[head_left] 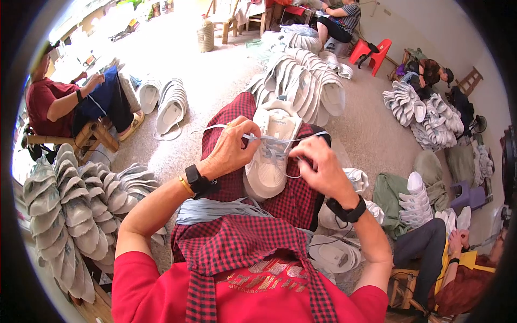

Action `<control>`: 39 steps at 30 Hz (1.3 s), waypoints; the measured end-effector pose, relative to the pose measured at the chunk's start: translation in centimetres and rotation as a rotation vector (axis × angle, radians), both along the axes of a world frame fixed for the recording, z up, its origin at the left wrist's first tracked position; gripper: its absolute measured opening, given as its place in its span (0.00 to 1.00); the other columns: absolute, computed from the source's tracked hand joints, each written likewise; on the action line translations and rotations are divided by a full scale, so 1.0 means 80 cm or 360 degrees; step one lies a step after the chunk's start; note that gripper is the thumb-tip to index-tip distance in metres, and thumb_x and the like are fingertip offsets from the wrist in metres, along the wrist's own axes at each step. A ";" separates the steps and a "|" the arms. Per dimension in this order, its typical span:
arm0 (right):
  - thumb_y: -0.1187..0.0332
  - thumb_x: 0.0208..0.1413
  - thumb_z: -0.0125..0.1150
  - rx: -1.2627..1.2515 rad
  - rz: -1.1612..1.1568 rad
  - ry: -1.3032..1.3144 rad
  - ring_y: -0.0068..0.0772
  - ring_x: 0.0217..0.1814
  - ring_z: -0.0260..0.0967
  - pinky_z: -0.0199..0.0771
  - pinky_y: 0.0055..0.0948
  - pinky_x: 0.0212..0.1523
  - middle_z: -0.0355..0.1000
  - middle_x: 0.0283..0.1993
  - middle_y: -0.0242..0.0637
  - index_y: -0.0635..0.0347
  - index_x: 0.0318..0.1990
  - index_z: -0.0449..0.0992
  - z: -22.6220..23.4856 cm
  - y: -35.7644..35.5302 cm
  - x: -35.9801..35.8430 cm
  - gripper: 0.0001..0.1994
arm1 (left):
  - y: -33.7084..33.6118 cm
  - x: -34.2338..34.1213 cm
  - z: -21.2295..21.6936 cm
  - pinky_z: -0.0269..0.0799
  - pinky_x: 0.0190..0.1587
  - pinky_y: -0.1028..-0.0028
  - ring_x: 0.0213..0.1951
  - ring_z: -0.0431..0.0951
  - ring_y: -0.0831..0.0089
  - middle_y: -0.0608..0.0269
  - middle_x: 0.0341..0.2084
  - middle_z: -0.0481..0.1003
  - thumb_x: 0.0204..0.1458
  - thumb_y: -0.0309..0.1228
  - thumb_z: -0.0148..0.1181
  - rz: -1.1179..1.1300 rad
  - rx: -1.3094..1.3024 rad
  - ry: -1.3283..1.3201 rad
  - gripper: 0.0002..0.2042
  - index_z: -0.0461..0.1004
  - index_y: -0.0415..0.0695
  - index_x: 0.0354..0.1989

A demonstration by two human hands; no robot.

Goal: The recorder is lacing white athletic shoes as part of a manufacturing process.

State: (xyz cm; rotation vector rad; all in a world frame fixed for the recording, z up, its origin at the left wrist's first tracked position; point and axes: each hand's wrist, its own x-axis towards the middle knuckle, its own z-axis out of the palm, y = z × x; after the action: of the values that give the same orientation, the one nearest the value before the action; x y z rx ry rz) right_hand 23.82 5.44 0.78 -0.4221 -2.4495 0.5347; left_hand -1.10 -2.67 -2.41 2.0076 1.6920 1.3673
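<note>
A cream-white sneaker [266, 175] lies on my lap, toe toward me, with a pale blue shoelace [270, 147] threaded through part of its front. My left hand [237, 141] is closed at the shoe's left side, thumb and finger pinching the lace, and a loose stretch trails out past the knuckles. At the right side of the shoe, my right hand [319, 164] is curled closed around the lace, which loops by its fingers. A bundle of pale blue laces [218, 211] rests across my lap on the red-and-black checked apron [237, 237].
Stacked shoes [70, 210] stand at the left, with a long row [304, 81] ahead and another pile [423, 116] at the far right. A red plastic chair [371, 55] stands at the back. Several people sit around, one at left [54, 105] on a bamboo seat.
</note>
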 end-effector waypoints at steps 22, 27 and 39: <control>0.78 0.49 0.57 0.0177 0.0115 -0.0042 0.45 0.43 0.70 0.69 0.39 0.48 0.68 0.37 0.44 0.65 0.32 0.74 -0.014 0.027 -0.061 0.03 | 0.010 0.007 -0.015 0.70 0.42 0.65 0.42 0.72 0.59 0.56 0.36 0.70 0.45 0.20 0.60 -0.0030 0.0252 0.0066 0.07 0.75 0.40 0.33; 0.83 0.48 0.54 -0.0132 -0.0052 0.0131 0.42 0.42 0.71 0.72 0.36 0.44 0.69 0.38 0.43 0.64 0.37 0.73 -0.006 0.030 -0.044 0.09 | 0.011 0.011 0.000 0.64 0.49 0.61 0.42 0.69 0.55 0.54 0.37 0.69 0.43 0.22 0.61 -0.0147 0.0213 0.0232 0.08 0.76 0.41 0.34; 0.82 0.44 0.53 0.0049 -0.0148 0.0153 0.51 0.47 0.68 0.70 0.42 0.50 0.67 0.40 0.46 0.65 0.39 0.70 -0.016 0.032 -0.031 0.12 | 0.012 0.006 0.030 0.64 0.46 0.61 0.41 0.69 0.55 0.54 0.36 0.68 0.47 0.23 0.63 -0.0519 -0.0047 0.0522 0.05 0.76 0.40 0.33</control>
State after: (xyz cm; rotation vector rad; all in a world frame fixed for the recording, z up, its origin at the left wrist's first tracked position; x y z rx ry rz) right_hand 21.37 8.04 -0.47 -0.4842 -2.3305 0.4667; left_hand -0.60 -1.73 -0.04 2.4612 1.3949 0.9417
